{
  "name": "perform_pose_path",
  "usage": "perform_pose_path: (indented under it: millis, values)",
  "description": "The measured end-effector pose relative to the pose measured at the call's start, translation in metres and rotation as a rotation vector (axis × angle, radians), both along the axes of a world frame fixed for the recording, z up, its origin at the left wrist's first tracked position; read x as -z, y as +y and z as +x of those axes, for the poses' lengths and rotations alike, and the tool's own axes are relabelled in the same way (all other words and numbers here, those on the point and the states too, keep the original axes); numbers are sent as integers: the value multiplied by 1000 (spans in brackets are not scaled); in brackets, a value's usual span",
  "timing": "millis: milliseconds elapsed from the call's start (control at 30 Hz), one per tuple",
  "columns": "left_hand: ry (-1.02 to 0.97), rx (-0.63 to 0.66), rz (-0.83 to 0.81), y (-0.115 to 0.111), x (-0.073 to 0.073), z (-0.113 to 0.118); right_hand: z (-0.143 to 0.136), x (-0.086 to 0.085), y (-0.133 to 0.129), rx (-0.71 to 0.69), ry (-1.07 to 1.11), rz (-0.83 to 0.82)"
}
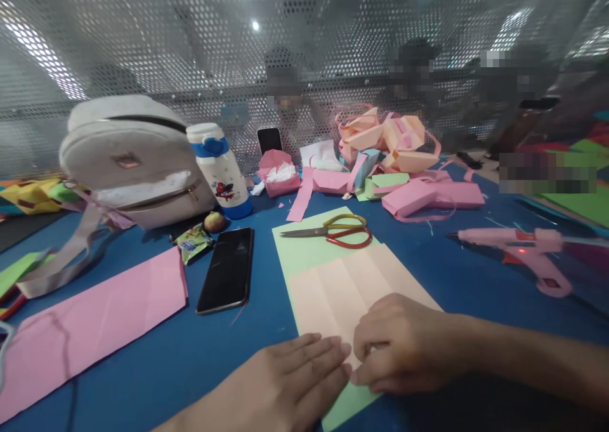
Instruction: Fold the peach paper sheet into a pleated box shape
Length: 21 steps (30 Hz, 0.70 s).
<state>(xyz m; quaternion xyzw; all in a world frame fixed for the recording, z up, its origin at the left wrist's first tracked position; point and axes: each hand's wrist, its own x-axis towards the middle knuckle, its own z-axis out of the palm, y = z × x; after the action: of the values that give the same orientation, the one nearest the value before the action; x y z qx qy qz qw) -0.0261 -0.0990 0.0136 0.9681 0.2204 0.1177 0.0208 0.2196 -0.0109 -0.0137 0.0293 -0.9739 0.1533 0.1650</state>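
Observation:
A creased peach paper (328, 292) lies on a larger light green sheet (297, 248). My left hand (295, 381) rests flat on the lower left of the peach paper, its fingers stretched out toward the right. Against its fingertips, my right hand (404, 343) presses on the paper's lower edge with curled fingers and thumb. How much of the edge sits between those fingers is hidden. Scissors (328, 231) with yellow and red handles lie on top of the green sheet, beyond the peach paper.
Left are a phone (226, 270), a pink sheet (104, 324), a bottle (221, 172) and a backpack (137, 159). A pink glue gun (523, 245) lies right. Folded paper pieces (390, 140) are piled behind, before a perforated metal screen (190, 39).

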Motion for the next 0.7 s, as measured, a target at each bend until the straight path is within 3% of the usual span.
perform_pose_path:
  millis: [300,567,700]
  values:
    - [-30,-16,97,0,9,3,-3,0,-2,-15,43,82]
    - [-30,-61,43,-3,7,6,-3,0,-5,-15,31,75]
    - [-49,-64,195,-4,16,9,-4,0,-5,-3,-3,87]
